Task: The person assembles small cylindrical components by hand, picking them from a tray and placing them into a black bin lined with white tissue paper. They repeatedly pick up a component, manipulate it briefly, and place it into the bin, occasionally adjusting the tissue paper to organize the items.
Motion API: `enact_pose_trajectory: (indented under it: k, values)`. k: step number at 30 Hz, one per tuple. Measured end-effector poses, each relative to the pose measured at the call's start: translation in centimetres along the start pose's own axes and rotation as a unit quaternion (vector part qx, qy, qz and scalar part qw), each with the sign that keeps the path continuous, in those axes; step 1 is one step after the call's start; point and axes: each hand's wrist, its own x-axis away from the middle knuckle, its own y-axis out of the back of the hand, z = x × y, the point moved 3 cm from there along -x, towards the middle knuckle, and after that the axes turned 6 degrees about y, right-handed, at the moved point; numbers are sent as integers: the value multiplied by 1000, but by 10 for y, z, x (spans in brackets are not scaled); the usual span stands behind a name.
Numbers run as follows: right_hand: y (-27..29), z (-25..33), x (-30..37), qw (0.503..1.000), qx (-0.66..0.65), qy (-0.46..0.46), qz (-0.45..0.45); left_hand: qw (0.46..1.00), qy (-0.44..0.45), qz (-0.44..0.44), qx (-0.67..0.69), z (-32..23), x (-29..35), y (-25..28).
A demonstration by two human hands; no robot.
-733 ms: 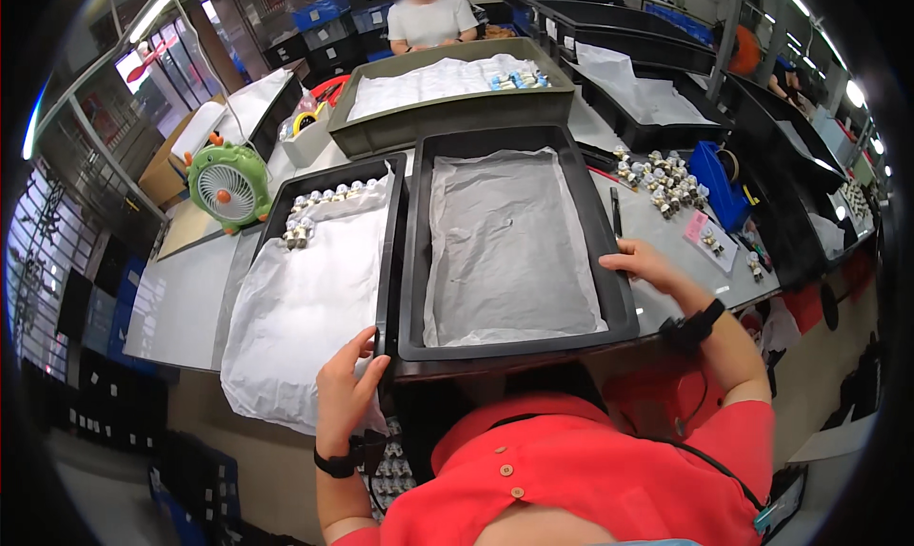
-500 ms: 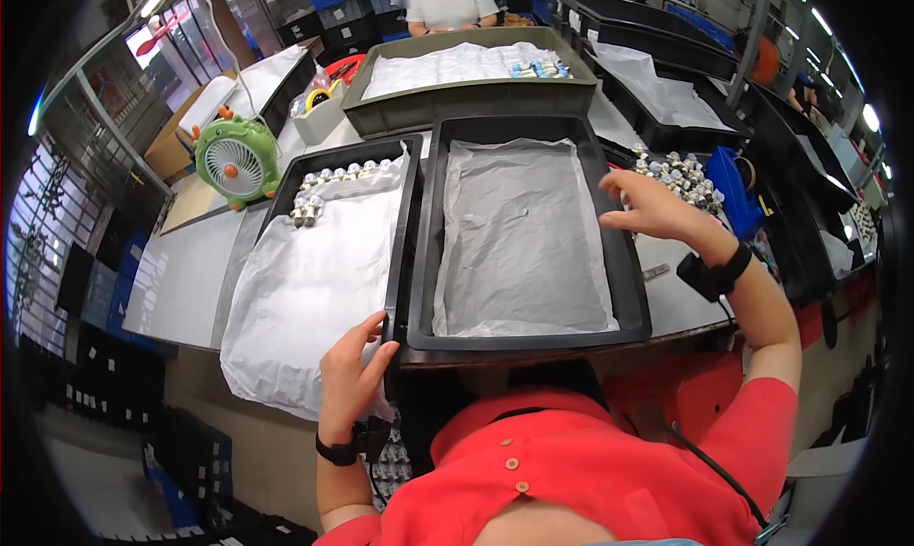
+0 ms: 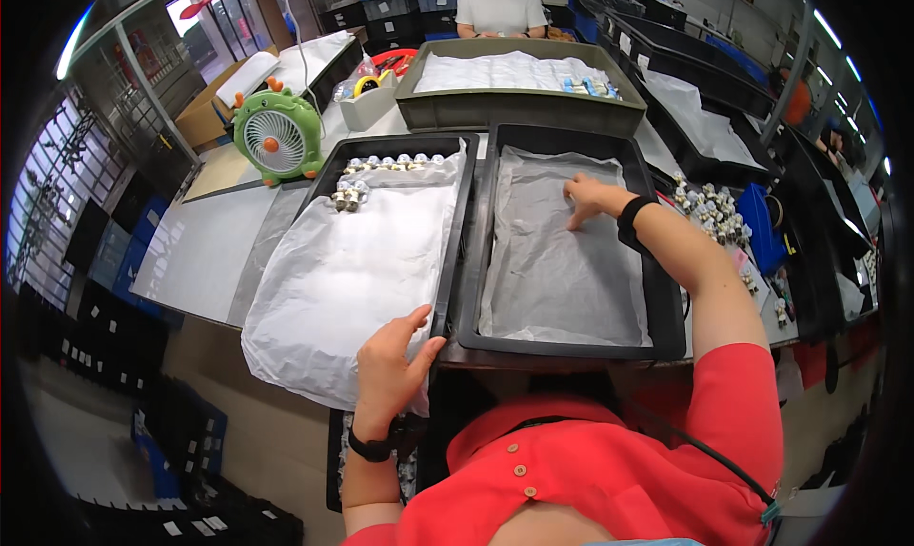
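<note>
My right hand point(image 3: 588, 201) hovers over or touches the upper part of a thin translucent sheet point(image 3: 562, 284) lining a black tray point(image 3: 571, 349). Its thumb and fingers are apart, and nothing shows between them. My left hand point(image 3: 390, 363) lies at the near right corner of a second black tray point(image 3: 457, 232), fingers spread by the rim. White sheeting point(image 3: 347, 275) covers that tray and hangs over its near edge. Small metal fittings with pale caps point(image 3: 405, 161) stand in a row at its far end, and a few more point(image 3: 348, 197) sit just nearer.
A pile of similar fittings point(image 3: 714, 213) lies right of the trays, beside a blue bin point(image 3: 759, 224). Behind stands an olive tray point(image 3: 519, 116). A green fan point(image 3: 276, 137) and tape dispenser point(image 3: 369, 106) are at left. Someone in a white shirt point(image 3: 500, 13) sits opposite.
My right hand has moved left from the tray's right rim to above the translucent sheet. The left hand stays by the left tray's corner. The whole view has shifted.
</note>
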Motion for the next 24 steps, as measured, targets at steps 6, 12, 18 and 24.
enact_pose_trajectory:
  k: [6,12,18,24]
  values:
    - [-8,14,9,982,-45,181,-36,1000,-1,-4,16,2,-1,1]
    - [12,116,105,897,-319,239,193,1000,3,-2,18,1,0,2]
    - [-1,121,144,951,-111,272,99,1000,16,9,6,-2,-2,3]
    - [-19,106,136,878,-232,358,219,999,29,18,-8,1,-1,-2]
